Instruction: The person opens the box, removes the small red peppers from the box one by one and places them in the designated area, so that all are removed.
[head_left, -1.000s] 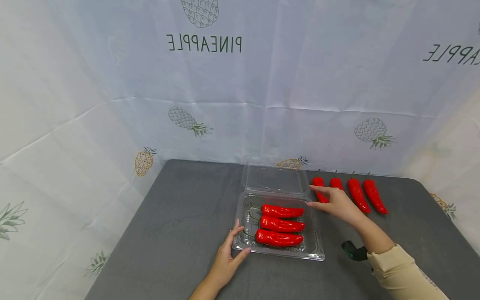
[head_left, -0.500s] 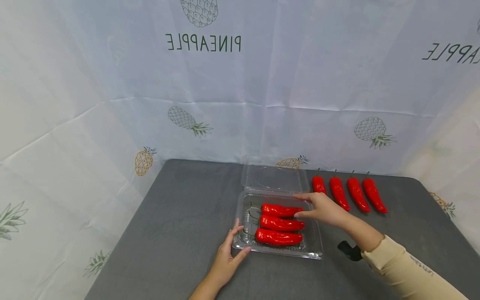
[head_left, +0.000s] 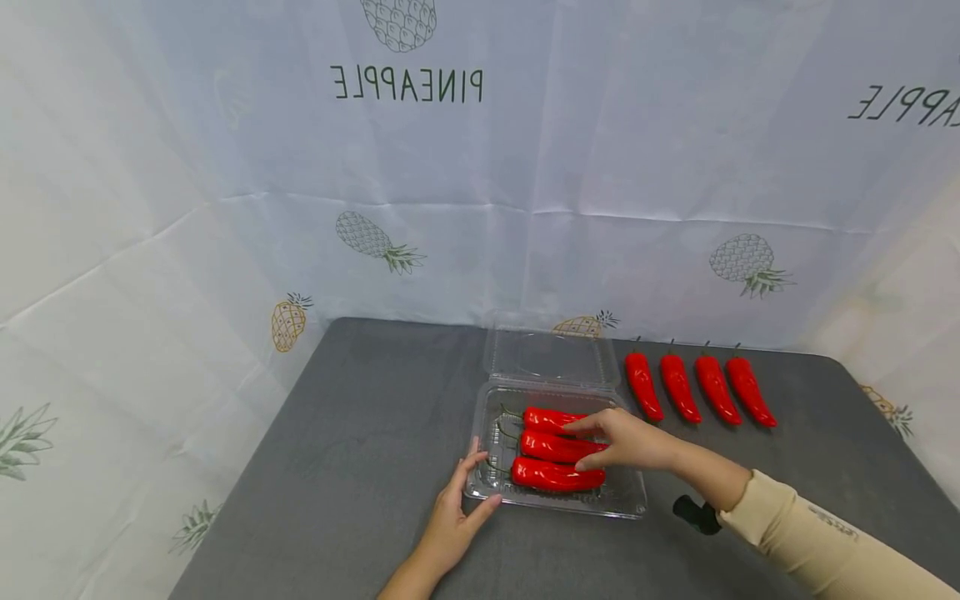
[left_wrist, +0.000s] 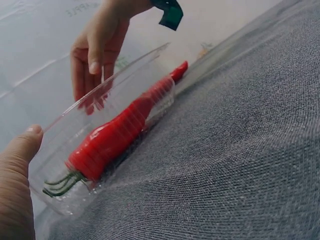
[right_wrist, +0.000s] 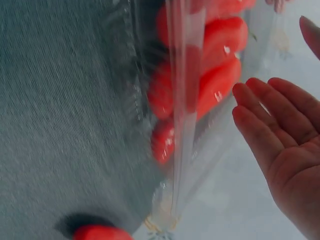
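A clear plastic clamshell box lies open on the table with three red chili peppers side by side, green stems to the left. My left hand holds the box at its front left corner, thumb by the front rim and fingers along the left side. In the left wrist view its thumb meets the rim. Above the right half of the box is my right hand, thumb and fingers spread apart, overlapping the ends of the peppers. Nothing shows between those fingers in the right wrist view, which looks past the open palm.
Several more red chili peppers lie in a row at the back right of the grey table. The box's lid is folded back toward the curtain printed with pineapples. A dark green band shows by the right sleeve.
The right hand has moved left and toward the front, from beside the row of peppers to over the box. The left hand stays at the corner, and the peppers lie as before.
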